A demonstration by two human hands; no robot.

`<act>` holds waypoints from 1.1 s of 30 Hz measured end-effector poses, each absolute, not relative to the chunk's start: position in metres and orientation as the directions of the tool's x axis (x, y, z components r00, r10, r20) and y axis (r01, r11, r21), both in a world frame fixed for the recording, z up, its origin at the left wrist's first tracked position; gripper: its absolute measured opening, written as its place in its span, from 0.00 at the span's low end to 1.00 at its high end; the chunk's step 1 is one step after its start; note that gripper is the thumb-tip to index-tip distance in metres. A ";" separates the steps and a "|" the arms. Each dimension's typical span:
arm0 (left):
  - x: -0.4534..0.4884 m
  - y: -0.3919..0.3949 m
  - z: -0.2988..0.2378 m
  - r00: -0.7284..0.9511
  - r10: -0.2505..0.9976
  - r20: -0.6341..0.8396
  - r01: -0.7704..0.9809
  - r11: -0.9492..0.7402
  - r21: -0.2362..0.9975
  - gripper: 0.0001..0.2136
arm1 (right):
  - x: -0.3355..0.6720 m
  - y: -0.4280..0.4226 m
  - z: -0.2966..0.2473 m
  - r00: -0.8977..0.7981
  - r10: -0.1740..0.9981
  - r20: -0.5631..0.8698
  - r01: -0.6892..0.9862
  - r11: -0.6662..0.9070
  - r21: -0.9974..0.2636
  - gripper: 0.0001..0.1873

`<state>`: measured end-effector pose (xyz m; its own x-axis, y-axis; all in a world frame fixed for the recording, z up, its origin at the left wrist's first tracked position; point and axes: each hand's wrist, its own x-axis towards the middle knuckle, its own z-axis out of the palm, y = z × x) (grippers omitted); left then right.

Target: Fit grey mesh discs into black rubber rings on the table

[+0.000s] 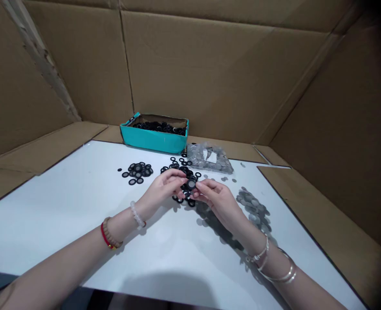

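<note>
A black rubber ring with a grey disc in its middle (pixel 191 184) is held up between my two hands. My left hand (pixel 166 186) is closed, thumb and fingertips pinching the ring's left side. From the right, my right hand (pixel 218 200) pinches the opposite edge between thumb and fingers. Just behind and below the fingertips lies a loose heap of black rings (pixel 179 165), partly hidden by my hands. Left of my left hand sits a pile of black rings with grey centres (pixel 138 171). Small grey discs (pixel 253 209) are scattered beyond my right forearm.
A teal box (pixel 154 140) full of black rings stands at the back of the white table (pixel 64 206). Beside it lies a clear plastic bag (pixel 210 157) of grey discs with a white label. Cardboard walls (pixel 190 64) enclose the table at the back and sides.
</note>
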<state>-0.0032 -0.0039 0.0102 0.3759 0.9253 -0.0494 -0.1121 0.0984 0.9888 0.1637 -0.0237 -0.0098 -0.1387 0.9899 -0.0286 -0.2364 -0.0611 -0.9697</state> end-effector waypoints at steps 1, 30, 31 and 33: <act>-0.004 -0.003 0.010 0.390 0.920 -0.042 -0.112 0.092 0.989 0.11 | 0.164 -0.024 -0.009 -0.142 0.989 -0.038 -0.250 -0.073 -0.965 0.10; -0.026 0.025 0.001 0.227 0.949 0.217 0.418 -0.297 0.858 0.10 | 0.172 -0.019 -0.013 -0.153 0.978 0.141 0.342 0.186 -0.921 0.11; -0.034 0.032 0.000 0.205 0.941 0.269 0.542 -0.338 0.769 0.10 | 0.176 -0.018 -0.013 -0.183 0.967 0.175 0.488 0.244 -0.838 0.10; -0.049 0.044 -0.003 0.182 0.936 0.302 0.747 -0.332 0.576 0.10 | 0.183 -0.017 -0.012 -0.256 0.951 0.176 0.689 0.307 -0.657 0.09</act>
<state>-0.0492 0.0443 -0.0030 0.1823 0.9356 0.3022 0.7473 -0.3316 0.5758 0.1832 -0.0170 -0.0122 -0.2560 0.9506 0.1755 0.6889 0.3068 -0.6567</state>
